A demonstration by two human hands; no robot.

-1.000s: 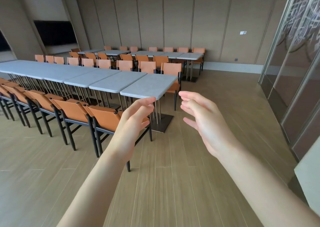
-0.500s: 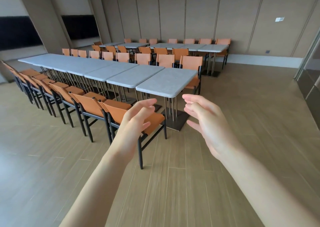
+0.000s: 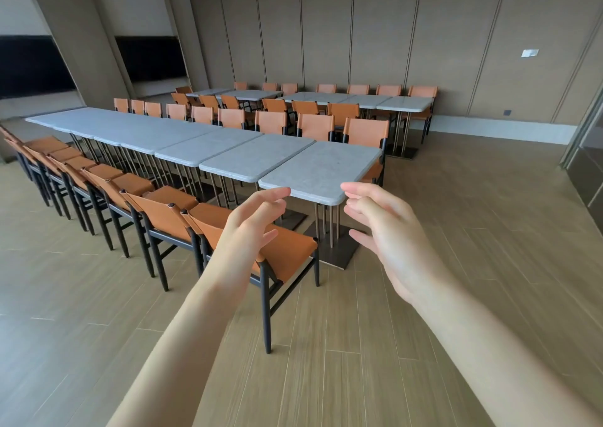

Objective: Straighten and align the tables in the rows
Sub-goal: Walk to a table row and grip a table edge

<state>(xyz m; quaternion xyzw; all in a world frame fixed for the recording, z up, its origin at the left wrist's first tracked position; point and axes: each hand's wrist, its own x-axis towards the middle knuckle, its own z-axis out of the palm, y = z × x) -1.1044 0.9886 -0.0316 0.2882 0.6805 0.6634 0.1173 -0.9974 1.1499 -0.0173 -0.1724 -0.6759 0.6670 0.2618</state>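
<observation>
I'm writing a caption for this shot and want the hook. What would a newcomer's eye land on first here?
Two bare forearms reach in from below, the left hand and right hand open, fingers spread toward the near end table, holding nothing. Behind it a long row of grey tables runs off to the left, flanked by orange chairs. A second row of tables stands by the far panelled wall.

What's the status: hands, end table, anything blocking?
Left hand and right hand open, empty, reaching. End table not gripped yet. Chair tucked near its corner, below left hand.
</observation>
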